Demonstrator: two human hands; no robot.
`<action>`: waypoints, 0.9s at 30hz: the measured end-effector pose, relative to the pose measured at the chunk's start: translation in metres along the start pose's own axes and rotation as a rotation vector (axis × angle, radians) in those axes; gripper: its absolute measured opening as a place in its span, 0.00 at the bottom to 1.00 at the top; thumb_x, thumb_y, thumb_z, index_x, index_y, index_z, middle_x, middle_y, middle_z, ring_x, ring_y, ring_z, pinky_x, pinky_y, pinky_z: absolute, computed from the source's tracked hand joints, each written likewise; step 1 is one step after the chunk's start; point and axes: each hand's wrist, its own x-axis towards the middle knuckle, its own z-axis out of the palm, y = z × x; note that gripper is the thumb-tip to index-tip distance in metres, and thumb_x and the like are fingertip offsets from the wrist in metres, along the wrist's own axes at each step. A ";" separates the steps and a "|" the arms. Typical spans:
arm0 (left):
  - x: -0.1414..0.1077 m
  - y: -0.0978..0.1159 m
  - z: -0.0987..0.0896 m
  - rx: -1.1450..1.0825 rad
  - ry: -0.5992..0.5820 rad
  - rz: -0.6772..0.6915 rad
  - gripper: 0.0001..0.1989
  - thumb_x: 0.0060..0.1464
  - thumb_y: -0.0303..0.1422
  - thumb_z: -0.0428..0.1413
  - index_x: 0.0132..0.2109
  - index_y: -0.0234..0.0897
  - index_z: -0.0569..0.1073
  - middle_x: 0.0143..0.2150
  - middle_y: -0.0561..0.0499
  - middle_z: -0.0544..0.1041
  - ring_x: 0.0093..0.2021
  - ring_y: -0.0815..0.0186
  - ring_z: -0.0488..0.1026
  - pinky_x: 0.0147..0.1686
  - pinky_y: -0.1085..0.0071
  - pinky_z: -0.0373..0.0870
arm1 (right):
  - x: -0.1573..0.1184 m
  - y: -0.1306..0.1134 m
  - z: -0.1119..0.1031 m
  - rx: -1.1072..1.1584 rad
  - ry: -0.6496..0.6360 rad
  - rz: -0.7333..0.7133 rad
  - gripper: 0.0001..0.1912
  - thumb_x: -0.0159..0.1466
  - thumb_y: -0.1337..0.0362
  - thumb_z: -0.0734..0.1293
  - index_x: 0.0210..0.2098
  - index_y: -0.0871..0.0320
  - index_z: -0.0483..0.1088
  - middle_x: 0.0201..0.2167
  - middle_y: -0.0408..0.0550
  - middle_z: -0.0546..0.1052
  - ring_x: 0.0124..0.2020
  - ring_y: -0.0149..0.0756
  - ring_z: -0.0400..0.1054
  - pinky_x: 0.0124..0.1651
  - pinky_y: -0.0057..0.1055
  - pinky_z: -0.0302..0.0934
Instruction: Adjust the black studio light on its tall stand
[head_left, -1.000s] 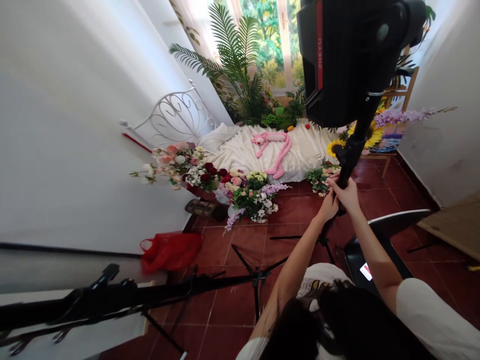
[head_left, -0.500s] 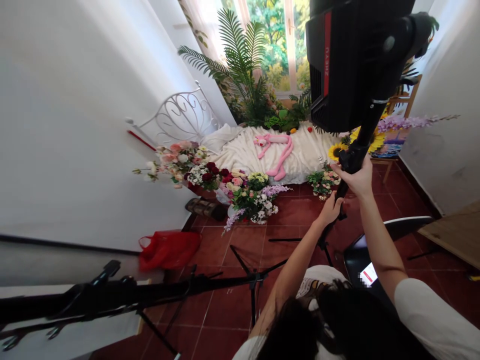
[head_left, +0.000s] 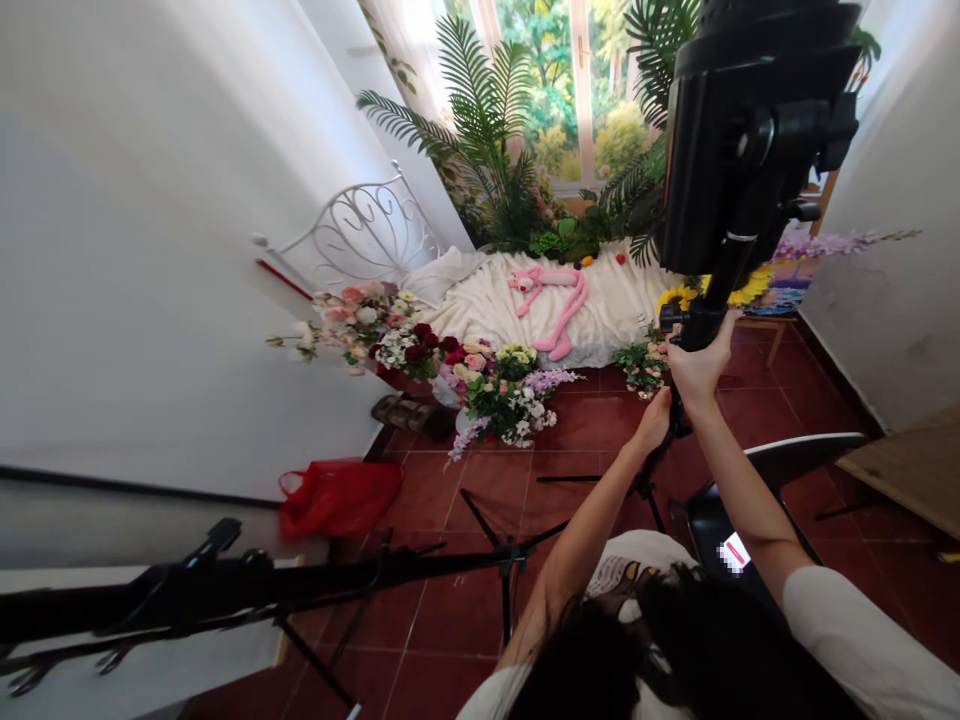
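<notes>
The person's right hand [head_left: 703, 372] is closed around a black pole [head_left: 721, 290], just under its dark collar with a knob [head_left: 669, 318]; the thumb and the fingers hold it narrowly. The left hand [head_left: 652, 424] is lower, at the same pole, with the thumb pointing upward beside it; its other fingers are mostly hidden, so one cannot tell how tightly they are bent. The pole leans to the upper right and carries at its top a bulky black lamp head [head_left: 739, 150], which stands in front of palm leaves and the right part of the window [head_left: 551, 90]. Behind the pole there are yellow sunflowers [head_left: 746, 287]. Near the right forearm is a black chair [head_left: 796, 462] with a pale rim, and on its seat lies a small white object [head_left: 738, 550] with a red mark, partly blurred. Farther away, a pink plush toy [head_left: 568, 318] lies on a cream cover [head_left: 469, 305], beside which bunches of flowers [head_left: 517, 410] are gathered. At the left, a red bag [head_left: 341, 497] rests near the wall, and another black stand [head_left: 322, 580] crosses the foreground above the tiled floor [head_left: 431, 610].
</notes>
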 end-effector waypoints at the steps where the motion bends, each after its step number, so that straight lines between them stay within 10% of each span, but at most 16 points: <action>1: 0.000 -0.001 0.002 -0.032 -0.001 -0.012 0.33 0.55 0.62 0.51 0.42 0.33 0.76 0.41 0.46 0.80 0.48 0.59 0.73 0.56 0.62 0.69 | -0.001 0.003 0.000 0.013 -0.020 0.003 0.30 0.55 0.62 0.72 0.55 0.63 0.64 0.44 0.57 0.75 0.48 0.45 0.73 0.51 0.39 0.70; 8: 0.005 -0.001 0.007 -0.203 -0.014 -0.095 0.40 0.55 0.66 0.44 0.42 0.32 0.78 0.33 0.47 0.80 0.39 0.63 0.77 0.44 0.68 0.74 | -0.003 0.041 -0.007 0.221 -0.246 -0.014 0.29 0.50 0.59 0.76 0.49 0.58 0.66 0.39 0.48 0.75 0.39 0.38 0.73 0.46 0.37 0.71; 18: 0.009 -0.002 0.009 -0.426 0.165 -0.130 0.26 0.66 0.49 0.48 0.50 0.31 0.79 0.46 0.43 0.83 0.65 0.57 0.69 0.67 0.64 0.63 | -0.063 0.072 -0.006 0.094 -0.167 0.220 0.28 0.50 0.62 0.73 0.49 0.59 0.65 0.41 0.53 0.78 0.40 0.41 0.74 0.47 0.38 0.71; 27: 0.007 -0.012 0.010 -0.516 0.249 -0.096 0.24 0.64 0.48 0.52 0.56 0.35 0.76 0.52 0.46 0.81 0.66 0.60 0.69 0.69 0.59 0.60 | -0.076 0.085 -0.011 0.138 -0.224 0.220 0.33 0.48 0.63 0.72 0.54 0.59 0.66 0.43 0.53 0.79 0.43 0.42 0.75 0.50 0.41 0.71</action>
